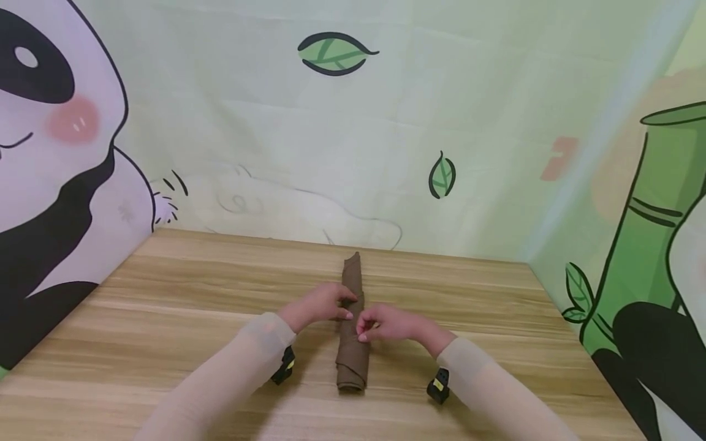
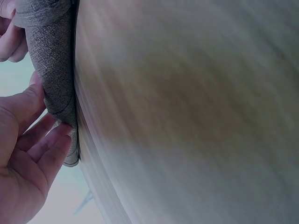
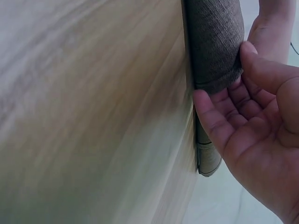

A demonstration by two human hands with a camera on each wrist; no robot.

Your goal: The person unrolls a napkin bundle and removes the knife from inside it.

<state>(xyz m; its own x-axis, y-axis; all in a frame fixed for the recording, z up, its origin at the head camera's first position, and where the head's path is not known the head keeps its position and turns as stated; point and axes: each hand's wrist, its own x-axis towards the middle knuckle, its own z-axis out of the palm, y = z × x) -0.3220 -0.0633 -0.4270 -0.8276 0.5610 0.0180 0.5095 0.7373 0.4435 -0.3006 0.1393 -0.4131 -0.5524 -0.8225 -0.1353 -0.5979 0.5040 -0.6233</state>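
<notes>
A brown cloth lies rolled into a long tube on the table, running away from me, narrower at its far end. From its left side my left hand holds the roll near the middle, thumb and fingertips against the fabric. My right hand holds it from the right, slightly nearer to me. In the left wrist view, the left thumb and fingers sit along the woven tube. The right wrist view shows a loose layer edge of the cloth between the right thumb and fingers.
The wood-grain table lies under the roll. A printed fabric backdrop with a panda, leaves and bamboo rises behind the table and at both sides. Small black devices with yellow marks hang at the left wrist and right wrist.
</notes>
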